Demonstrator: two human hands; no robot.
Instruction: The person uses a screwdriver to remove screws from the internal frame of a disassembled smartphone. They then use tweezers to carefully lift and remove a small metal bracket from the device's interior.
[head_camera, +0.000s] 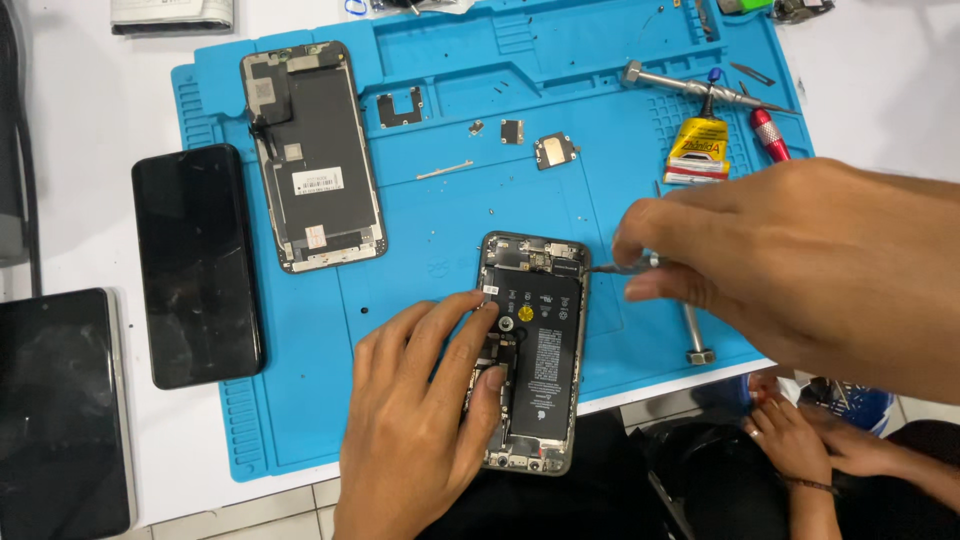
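Observation:
An opened phone body (540, 330) with a black battery lies on the blue repair mat (430, 210) near its front edge. My left hand (420, 420) presses flat on the phone's left side, fingers spread over its boards. My right hand (800, 270) hovers to the right of the phone and pinches thin metal tweezers (610, 267), whose tip points at the phone's upper right corner. A detached screen panel (312, 155) lies face down on the mat's left part. Small metal shields (555, 150) and screws rest on the mat above the phone.
A black phone (197, 262) lies on the white table left of the mat, a dark tablet (60, 410) further left. A glue tube (698, 150), a red-handled screwdriver (770, 132) and metal tools sit at the mat's right. Another person's hands (810, 440) show below the table's edge.

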